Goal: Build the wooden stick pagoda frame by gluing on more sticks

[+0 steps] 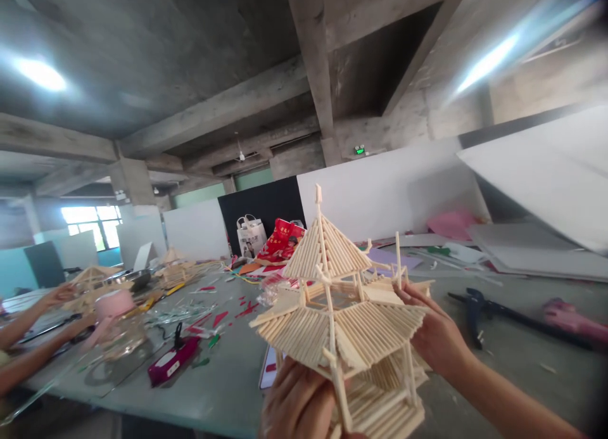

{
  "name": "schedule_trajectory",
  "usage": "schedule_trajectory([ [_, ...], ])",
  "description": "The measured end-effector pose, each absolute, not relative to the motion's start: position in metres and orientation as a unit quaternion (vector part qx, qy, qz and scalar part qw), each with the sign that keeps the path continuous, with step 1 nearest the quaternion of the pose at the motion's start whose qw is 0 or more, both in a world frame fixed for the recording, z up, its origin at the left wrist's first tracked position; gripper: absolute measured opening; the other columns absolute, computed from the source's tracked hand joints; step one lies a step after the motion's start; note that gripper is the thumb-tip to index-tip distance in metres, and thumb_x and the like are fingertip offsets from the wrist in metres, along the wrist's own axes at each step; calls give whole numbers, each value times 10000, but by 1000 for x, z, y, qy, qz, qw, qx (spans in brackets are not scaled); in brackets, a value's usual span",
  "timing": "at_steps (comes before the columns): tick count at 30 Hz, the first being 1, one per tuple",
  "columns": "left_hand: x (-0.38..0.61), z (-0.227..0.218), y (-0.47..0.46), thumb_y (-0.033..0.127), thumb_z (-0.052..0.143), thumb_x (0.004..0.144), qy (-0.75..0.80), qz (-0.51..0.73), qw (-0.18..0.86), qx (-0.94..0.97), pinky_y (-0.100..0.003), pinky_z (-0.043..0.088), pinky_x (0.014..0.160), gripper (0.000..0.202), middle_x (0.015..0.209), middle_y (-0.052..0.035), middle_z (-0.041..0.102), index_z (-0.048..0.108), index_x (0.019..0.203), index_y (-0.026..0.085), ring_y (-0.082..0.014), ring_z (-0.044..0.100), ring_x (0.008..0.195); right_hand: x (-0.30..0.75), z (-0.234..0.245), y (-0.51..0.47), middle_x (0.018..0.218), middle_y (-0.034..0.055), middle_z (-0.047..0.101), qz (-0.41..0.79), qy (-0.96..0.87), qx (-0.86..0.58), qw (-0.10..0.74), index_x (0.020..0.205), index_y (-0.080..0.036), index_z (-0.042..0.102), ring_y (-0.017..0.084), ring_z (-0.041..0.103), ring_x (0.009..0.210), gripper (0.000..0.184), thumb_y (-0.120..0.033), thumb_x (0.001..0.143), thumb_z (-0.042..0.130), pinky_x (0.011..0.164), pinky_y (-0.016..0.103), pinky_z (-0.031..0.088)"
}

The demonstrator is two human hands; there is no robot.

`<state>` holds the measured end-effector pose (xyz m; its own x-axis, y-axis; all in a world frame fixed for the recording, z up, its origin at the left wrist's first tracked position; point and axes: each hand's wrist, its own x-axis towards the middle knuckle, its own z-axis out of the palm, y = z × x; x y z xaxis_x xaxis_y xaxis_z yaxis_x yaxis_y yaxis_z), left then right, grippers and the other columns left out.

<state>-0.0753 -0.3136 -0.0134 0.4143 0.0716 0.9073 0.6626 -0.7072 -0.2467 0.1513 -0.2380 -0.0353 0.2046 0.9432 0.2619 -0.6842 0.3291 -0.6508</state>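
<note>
In front of me is a model pavilion [342, 325] of pale wooden sticks, with two tiers of slatted roof and a pointed top, slightly tilted. My left hand [301, 398] is closed around its lower part, beneath the front-left eave; some fingers are hidden by the sticks. On the far right side, my right hand [434, 328] grips the lower roof's edge, its fingertips partly behind the slats. Close to those fingertips stands an upright stick [398, 252]; whether it is fixed to the model cannot be seen.
A magenta power strip [173, 361], a pink tape roll [114, 304] and red scraps [220, 318] lie on the grey table [223, 388]. A black clamp [475, 312] sits at right. At far left, another person's hands [61, 294] work by another stick model.
</note>
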Motion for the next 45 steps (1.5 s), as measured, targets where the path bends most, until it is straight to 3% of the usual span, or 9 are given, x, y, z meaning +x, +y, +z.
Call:
schedule_trajectory([
  [6,-91,-9,-311,461,538,832,-235,-459,295,-804,-264,527,832,304,809,-52,719,695,855,202,-174,684,815,150,-35,-240,789,-7,671,566,-326,-185,734,768,-248,711,159,612,673,352,-326,477,893,516,195,517],
  [17,-100,5,-310,512,639,732,-221,-427,269,-834,-255,545,763,380,826,-69,722,688,931,193,-195,689,800,152,-45,-233,752,-12,592,590,-402,-113,691,836,-263,711,125,526,690,210,-352,674,812,567,172,490],
  [24,-106,1,-307,476,612,772,-213,-428,283,-832,-243,545,763,328,826,-78,718,699,892,183,-187,687,797,150,-44,-234,709,-20,517,598,-431,-93,669,857,-262,692,112,490,692,94,-316,787,723,667,174,491],
  [39,-112,-2,-307,481,661,724,-263,-432,204,-838,-263,554,732,385,907,-83,712,682,980,195,-212,678,844,149,-34,-243,764,6,572,572,-444,-129,677,796,-241,691,158,529,746,158,-356,719,769,647,210,498],
  [45,-113,0,-304,439,650,755,-247,-433,166,-851,-259,537,778,357,950,-75,705,661,1013,192,-200,666,884,151,-39,-240,840,16,595,562,-461,-134,674,844,-249,692,176,545,810,129,-352,772,723,693,228,505],
])
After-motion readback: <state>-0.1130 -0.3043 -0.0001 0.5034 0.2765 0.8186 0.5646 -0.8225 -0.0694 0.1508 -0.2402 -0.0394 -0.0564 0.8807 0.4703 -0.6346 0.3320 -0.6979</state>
